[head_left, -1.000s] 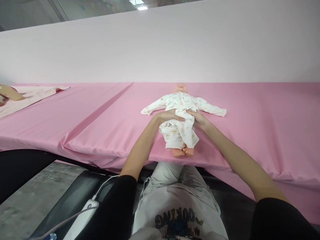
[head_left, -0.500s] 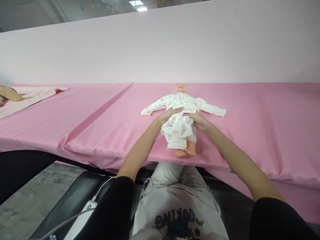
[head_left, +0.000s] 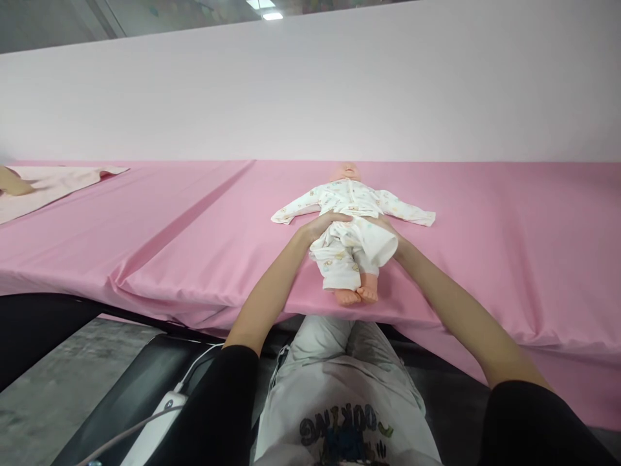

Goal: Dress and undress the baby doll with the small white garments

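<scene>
Since the earlier frame, the loose lower part of the white printed sleepsuit has swung up and toward 3 o'clock, and a fold of it now drapes over the right grip. At the far left, at 9 o'clock, what looks like another person's hand lies on a pale pink cloth, spread on the pink-covered counter. At 7 o'clock, a white handheld device trailing a thin cable sits just beside the person's left black sleeve; nothing on it can be read. At the centre of the counter, a baby doll lies on its back, head toward the far edge, arms spread, with its bare feet just short of the near edge. The left grip rests on the bunched cloth at the doll's waist, fingers together, but whether it clamps the cloth cannot be told. At 6 o'clock, the person's pale top shows upside-down lettering that seems to read "COOKING". The right grip's fingers are hidden under the fold, so their state cannot be told, and the right black sleeve closes the view.
</scene>
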Available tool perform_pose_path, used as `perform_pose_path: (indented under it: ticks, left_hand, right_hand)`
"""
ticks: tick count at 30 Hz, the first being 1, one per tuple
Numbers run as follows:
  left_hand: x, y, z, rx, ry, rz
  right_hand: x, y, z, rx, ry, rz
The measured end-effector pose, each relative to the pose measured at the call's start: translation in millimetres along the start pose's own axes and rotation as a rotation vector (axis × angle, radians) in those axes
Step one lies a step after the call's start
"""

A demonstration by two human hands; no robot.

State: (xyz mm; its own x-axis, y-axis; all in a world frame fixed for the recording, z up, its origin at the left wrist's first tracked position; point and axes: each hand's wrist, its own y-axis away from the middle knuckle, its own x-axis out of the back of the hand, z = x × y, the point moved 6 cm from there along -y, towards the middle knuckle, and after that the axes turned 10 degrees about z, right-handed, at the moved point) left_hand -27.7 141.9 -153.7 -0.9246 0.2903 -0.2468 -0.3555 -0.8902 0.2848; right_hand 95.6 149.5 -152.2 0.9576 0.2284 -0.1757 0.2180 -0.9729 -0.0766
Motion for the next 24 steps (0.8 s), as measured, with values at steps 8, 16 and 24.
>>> perform_pose_path:
  ticks: [8, 16, 24]
  left_hand:
    - [-2.4, -8, -4, 0.011, 0.208, -0.15]
    - [5.5, 0, 7, -0.201, -0.21, 0.118]
    - [-10.0, 6, 13, -0.275, -0.077, -0.046]
  right_hand:
    - [-17, 11, -13, -0.116, -0.139, -0.138]
    - [-8, 6, 1, -0.174, -0.22, -0.116]
    - [-4, 4, 0, -0.072, -0.204, -0.035]
